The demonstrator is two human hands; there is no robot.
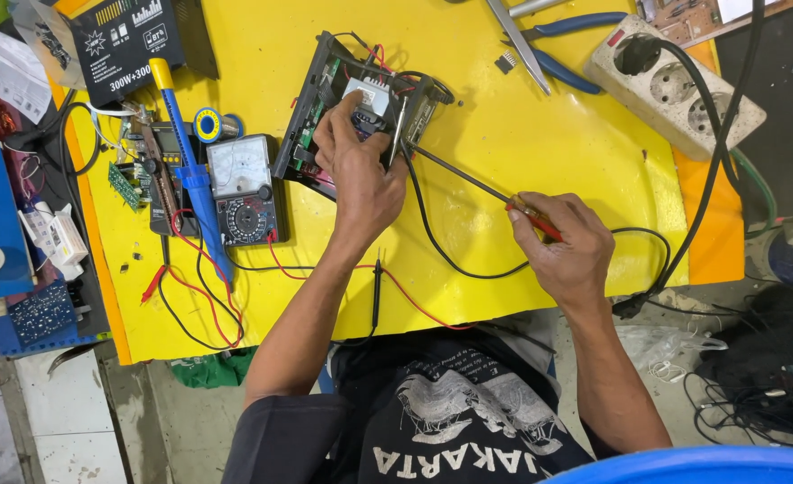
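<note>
Right hand [565, 246]: nearest me, clenched on my red-handled screwdriver [481, 186], its shaft running far-left into the open device.
Multimeter [246, 190]: I see it left on the yellow counter [522, 116], beside a blue soldering iron [190, 170].
Left hand [360, 170]: my fingers grip the transformer inside the open black device [325, 99], centre-far.
Power strip [674, 85]: far right.

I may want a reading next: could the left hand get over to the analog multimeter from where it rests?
Probably yes. The left hand rests on the open black device, and the analog multimeter lies just beside that device on the yellow table. Only the blue soldering iron and thin leads lie near it.
</note>
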